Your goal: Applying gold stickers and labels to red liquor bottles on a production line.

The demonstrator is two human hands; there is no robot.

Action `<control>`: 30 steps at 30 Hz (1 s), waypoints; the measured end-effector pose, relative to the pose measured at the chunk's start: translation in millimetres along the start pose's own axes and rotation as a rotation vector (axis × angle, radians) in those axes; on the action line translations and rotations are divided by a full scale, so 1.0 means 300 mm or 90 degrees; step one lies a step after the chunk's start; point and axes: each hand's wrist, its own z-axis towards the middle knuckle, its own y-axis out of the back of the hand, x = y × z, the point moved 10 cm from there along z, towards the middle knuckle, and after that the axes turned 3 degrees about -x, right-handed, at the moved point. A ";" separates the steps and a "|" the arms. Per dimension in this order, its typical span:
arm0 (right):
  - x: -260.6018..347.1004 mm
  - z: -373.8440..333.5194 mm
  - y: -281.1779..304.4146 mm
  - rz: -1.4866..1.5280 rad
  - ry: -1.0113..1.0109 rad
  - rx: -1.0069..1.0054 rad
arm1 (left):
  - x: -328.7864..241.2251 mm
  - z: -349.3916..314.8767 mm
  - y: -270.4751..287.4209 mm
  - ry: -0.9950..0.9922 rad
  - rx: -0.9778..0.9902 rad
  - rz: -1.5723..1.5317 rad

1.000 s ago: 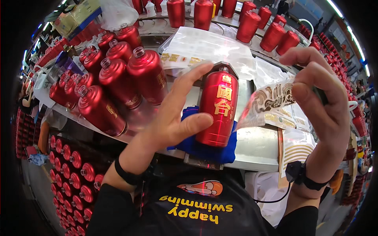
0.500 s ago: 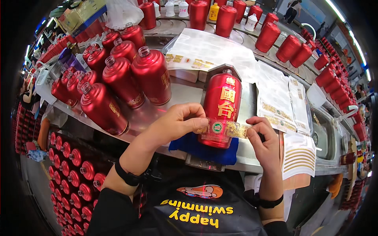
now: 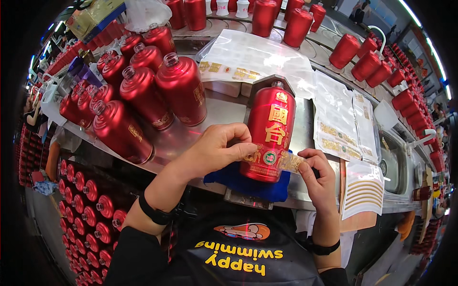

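Note:
A red glass bottle with raised gold characters lies tilted back in a dark angular holder, its neck pointing away from me. Across its lower front stretches a thin clear decal strip with gold patterns and a round green emblem. My left hand pinches the strip's left end between thumb and forefinger, close against the bottle's side. At the other end, my right hand grips the strip a little away from the glass. Under the bottle's base lies a blue cloth.
Several red bottles stand on the metal bench at left. Decal sheets lie behind the holder, with more sheets at right. A sheet of curved gold strips sits near a sink. Bottles ride a curved conveyor beyond.
The bottles on the conveyor have moved to the right. My right hand has dropped slightly, still holding the strip. The strip stays across the bottle's lower front.

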 end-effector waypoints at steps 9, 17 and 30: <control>0.001 0.002 -0.015 0.008 -0.002 0.012 | 0.008 0.008 0.007 -0.018 -0.010 -0.019; -0.018 0.003 -0.020 0.008 -0.005 0.010 | -0.006 0.008 0.012 -0.014 -0.007 0.104; 0.192 -0.016 -0.068 -0.234 0.229 0.048 | -0.104 -0.116 0.038 -0.338 -0.201 0.477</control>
